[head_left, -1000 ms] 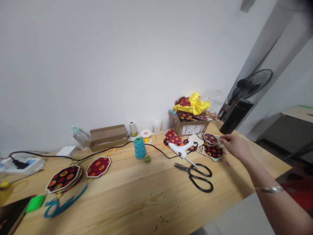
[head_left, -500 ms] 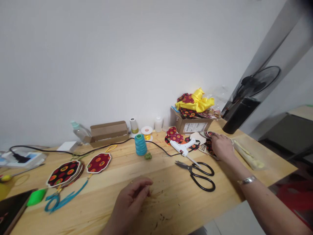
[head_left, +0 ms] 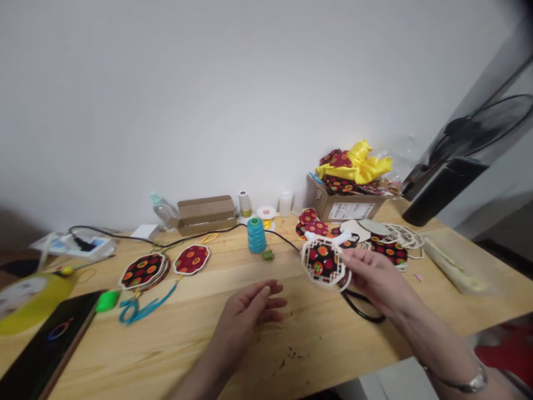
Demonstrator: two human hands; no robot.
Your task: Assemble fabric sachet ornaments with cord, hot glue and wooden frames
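Note:
Pinched between the thumb and fingers of my right hand (head_left: 381, 280) is an eight-sided pendant piece (head_left: 323, 261): black floral fabric framed by a pale cut-out lattice. It is raised over the table and partly covers the scissors (head_left: 361, 306) and the white glue gun (head_left: 343, 238). My left hand (head_left: 252, 311) hovers over the wood with loosely curled fingers apart, holding nothing. Behind it stand a teal thread cone (head_left: 256, 236) and a small green tuft (head_left: 268, 254). To the right, pale frames (head_left: 402, 234) and black floral fabric pieces (head_left: 389, 251) lie in a pile.
At left lie a stack of fabric pendants (head_left: 144, 271), a red pendant (head_left: 191, 259) with a teal tassel, and a phone (head_left: 56, 341). A black cable (head_left: 200, 236) crosses the back. A cardboard box of fabric (head_left: 347, 208) and a black cylinder (head_left: 443, 191) stand at back right.
My right hand has come left from the pile with the lattice-framed piece in it. My left hand's fingers have loosened apart. The view has shifted left.

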